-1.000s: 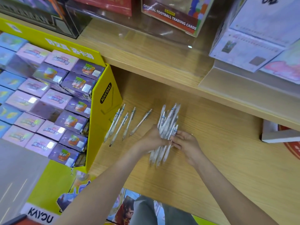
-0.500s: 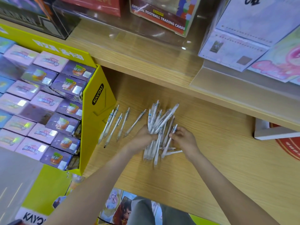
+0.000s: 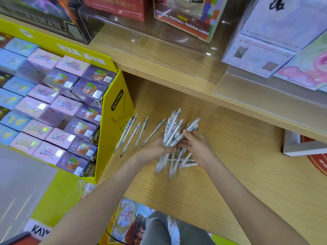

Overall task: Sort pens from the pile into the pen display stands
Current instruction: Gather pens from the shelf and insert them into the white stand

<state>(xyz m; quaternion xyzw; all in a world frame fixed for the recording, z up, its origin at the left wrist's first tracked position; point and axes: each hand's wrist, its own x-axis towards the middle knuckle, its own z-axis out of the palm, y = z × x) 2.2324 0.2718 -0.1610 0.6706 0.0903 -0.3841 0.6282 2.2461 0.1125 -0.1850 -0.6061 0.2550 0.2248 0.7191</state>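
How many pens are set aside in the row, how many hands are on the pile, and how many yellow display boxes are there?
Set-aside pens: 5
Hands gripping the pile: 2, left hand and right hand
Yellow display box: 1
Total: 8
The pile itself is too tangled to count.

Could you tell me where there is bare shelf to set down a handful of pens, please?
Widest bare wood lies on the shelf right of the pile of pens, up to the white board. Another patch lies at the near edge, in front of the pile. It is crowded between the yellow display and the pile, where loose pens lie.
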